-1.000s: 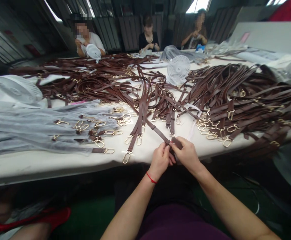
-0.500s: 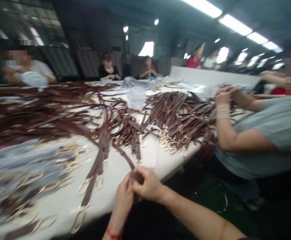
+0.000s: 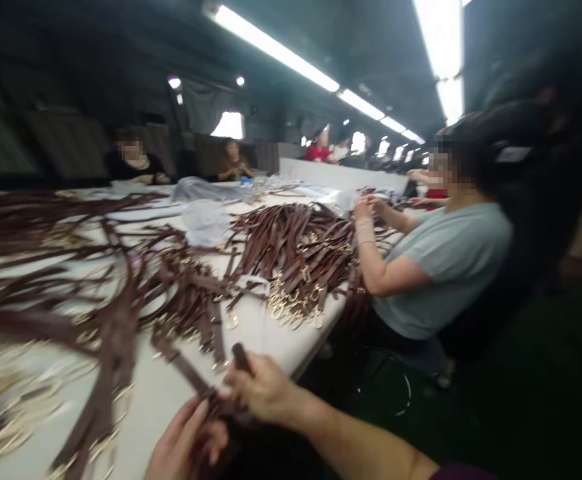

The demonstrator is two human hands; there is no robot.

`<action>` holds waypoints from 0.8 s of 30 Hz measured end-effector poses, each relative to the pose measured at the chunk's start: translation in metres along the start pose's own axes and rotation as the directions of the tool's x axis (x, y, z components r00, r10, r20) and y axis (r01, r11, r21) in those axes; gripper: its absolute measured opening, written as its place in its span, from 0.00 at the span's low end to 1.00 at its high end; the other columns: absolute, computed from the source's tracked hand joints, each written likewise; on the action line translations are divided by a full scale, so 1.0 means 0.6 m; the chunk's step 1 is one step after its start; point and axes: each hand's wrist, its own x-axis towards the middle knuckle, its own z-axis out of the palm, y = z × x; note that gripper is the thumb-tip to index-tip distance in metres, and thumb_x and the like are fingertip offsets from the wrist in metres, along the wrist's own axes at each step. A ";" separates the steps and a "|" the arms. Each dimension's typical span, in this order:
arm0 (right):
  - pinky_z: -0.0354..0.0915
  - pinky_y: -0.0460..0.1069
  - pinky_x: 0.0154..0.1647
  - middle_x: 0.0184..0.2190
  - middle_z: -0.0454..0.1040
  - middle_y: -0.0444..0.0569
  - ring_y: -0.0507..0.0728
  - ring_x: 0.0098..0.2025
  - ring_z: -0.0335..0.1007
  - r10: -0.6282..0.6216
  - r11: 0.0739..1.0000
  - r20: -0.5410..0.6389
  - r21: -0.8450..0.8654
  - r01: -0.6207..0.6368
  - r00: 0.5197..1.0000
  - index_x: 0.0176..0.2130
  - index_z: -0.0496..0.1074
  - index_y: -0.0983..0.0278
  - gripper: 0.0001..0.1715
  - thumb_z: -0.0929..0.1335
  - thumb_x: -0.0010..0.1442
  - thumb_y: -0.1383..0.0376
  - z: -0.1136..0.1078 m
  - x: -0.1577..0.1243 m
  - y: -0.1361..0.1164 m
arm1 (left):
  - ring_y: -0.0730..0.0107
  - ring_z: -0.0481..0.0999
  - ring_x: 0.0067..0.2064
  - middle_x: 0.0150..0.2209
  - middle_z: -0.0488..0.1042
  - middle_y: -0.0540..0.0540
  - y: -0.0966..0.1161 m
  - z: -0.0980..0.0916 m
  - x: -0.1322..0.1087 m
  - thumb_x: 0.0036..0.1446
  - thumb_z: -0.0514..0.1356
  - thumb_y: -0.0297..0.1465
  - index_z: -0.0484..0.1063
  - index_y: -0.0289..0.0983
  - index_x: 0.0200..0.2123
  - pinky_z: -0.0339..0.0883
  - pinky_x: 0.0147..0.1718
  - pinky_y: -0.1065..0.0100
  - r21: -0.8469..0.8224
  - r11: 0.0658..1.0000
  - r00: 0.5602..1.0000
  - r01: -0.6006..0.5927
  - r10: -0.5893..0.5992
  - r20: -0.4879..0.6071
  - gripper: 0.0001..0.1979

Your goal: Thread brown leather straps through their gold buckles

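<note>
A brown leather strap (image 3: 187, 368) runs off the white table (image 3: 143, 407) into my hands at its front edge. My left hand (image 3: 191, 437) is closed around the strap, thumb on top near a small dark loop. A little to the right, my right hand (image 3: 258, 387) grips the same strap, and its dark end sticks up above the fingers. Motion blur hides the detail between the hands. Other brown straps (image 3: 115, 347) with gold-coloured clasps (image 3: 103, 450) lie to the left.
A large pile of brown straps (image 3: 291, 240) with gold clasps covers the table's middle. Clear plastic bags (image 3: 203, 223) lie behind. On the right sits a co-worker in a light green shirt (image 3: 441, 260), hands raised over the table. Others sit along the far side.
The view has swung right. My hands, which were close together on the strap, have moved apart, the left one lower. The strap's end now shows above my right hand.
</note>
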 end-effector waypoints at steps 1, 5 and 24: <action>0.58 0.43 0.22 0.23 0.64 0.41 0.49 0.22 0.58 -0.008 1.000 -0.007 0.017 0.008 1.000 0.33 0.66 0.63 0.23 0.63 0.63 0.47 -0.011 -0.002 -0.005 | 0.74 0.68 0.21 0.29 0.74 0.45 0.011 -0.009 -0.010 0.51 0.65 0.45 0.68 0.32 0.47 0.60 0.17 0.74 -0.047 0.998 0.999 0.046 -0.046 0.002 0.27; 0.54 0.43 0.21 0.21 0.60 0.39 0.48 0.21 0.55 0.068 0.997 0.092 0.026 -0.071 0.993 0.34 0.64 0.63 0.21 0.59 0.67 0.50 -0.026 -0.009 0.001 | 0.76 0.70 0.23 0.37 0.75 0.40 0.023 -0.010 -0.020 0.52 0.64 0.41 0.68 0.29 0.47 0.58 0.17 0.77 -0.252 0.959 0.989 0.128 -0.105 0.105 0.25; 0.60 0.44 0.26 0.19 0.74 0.45 0.52 0.20 0.67 0.048 0.946 0.261 -0.322 0.041 0.964 0.21 0.74 0.63 0.35 0.54 0.71 0.57 -0.012 -0.007 -0.013 | 0.78 0.62 0.19 0.19 0.66 0.51 0.009 0.009 -0.025 0.57 0.60 0.42 0.67 0.28 0.51 0.55 0.18 0.77 -0.162 0.985 0.997 0.063 -0.056 0.048 0.25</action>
